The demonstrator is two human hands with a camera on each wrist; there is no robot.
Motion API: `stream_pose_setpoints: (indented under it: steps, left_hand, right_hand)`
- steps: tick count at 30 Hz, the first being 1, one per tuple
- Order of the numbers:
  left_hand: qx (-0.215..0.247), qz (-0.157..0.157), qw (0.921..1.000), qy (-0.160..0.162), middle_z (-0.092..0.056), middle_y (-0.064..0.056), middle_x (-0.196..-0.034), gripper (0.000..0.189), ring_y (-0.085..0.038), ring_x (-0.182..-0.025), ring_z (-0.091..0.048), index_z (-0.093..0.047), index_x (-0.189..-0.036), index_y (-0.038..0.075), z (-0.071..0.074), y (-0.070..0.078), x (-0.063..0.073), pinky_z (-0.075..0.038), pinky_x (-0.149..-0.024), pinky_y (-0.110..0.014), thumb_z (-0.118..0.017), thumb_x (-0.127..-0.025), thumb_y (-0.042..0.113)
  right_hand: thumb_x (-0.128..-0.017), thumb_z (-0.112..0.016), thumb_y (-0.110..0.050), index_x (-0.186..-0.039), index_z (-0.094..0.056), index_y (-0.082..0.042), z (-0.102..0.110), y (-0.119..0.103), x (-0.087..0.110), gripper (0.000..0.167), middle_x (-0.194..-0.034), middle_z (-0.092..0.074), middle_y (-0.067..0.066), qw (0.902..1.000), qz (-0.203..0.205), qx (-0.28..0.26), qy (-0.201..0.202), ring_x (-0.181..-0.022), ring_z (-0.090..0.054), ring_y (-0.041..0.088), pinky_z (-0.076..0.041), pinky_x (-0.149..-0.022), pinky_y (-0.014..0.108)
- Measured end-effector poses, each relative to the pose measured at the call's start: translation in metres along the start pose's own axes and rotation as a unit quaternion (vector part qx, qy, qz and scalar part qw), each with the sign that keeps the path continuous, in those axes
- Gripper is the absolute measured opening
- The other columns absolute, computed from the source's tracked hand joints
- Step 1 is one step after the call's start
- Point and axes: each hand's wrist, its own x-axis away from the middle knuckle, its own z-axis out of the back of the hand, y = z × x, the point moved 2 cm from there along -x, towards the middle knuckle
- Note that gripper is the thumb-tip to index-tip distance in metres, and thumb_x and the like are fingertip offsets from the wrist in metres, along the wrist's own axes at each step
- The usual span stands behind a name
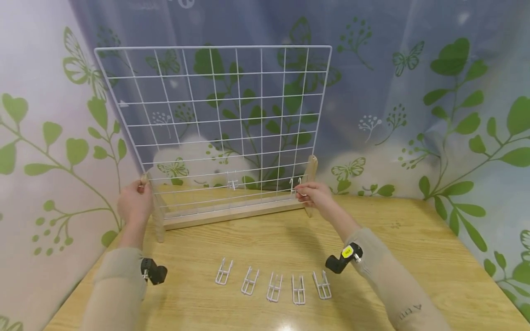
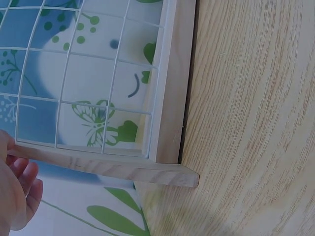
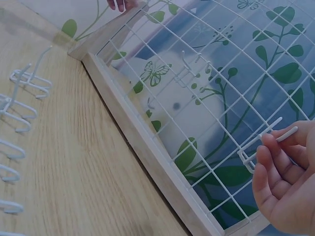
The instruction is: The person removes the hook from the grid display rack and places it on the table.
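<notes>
A white wire grid panel [image 1: 215,47] stands upright in a wooden stand [image 1: 232,214]. At the stand's left side, my left hand [image 1: 135,202] grips the top of the wooden post [image 2: 113,167]. My right hand [image 1: 315,196] pinches a white double-prong wire hook [image 3: 247,156] against the grid's lower right; its prongs point toward me, and the fingers partly cover it. Whether its back is hooked over a wire, I cannot tell. Another white hook [image 1: 233,184] hangs on the grid near the lower middle.
Several loose white wire hooks [image 1: 250,281] lie in a row on the wood-grain table [image 1: 186,294], in front of the stand. Behind the grid hangs a curtain [image 1: 372,151] printed with leaves and butterflies. The right post [image 1: 311,168] rises beside my right hand.
</notes>
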Motion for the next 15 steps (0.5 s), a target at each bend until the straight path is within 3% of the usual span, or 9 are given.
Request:
stream_pose_setpoints:
  steps: [15]
  left_hand:
    - [-0.002,-0.011,0.9999,0.010,-0.063,-0.018,-0.104,0.038,-0.038,-0.091,-0.057,-0.061,-0.116,0.001,0.000,0.002,0.002,-0.043,-0.070,-0.045,-0.043,-0.093,0.026]
  right_hand:
    - [-0.093,-0.049,-0.006,-0.122,-0.049,0.014,0.031,0.026,0.029,0.035,-0.080,-0.062,0.000,0.9995,-0.004,0.013,-0.028,-0.073,-0.060,0.011,-0.050,-0.066,0.024]
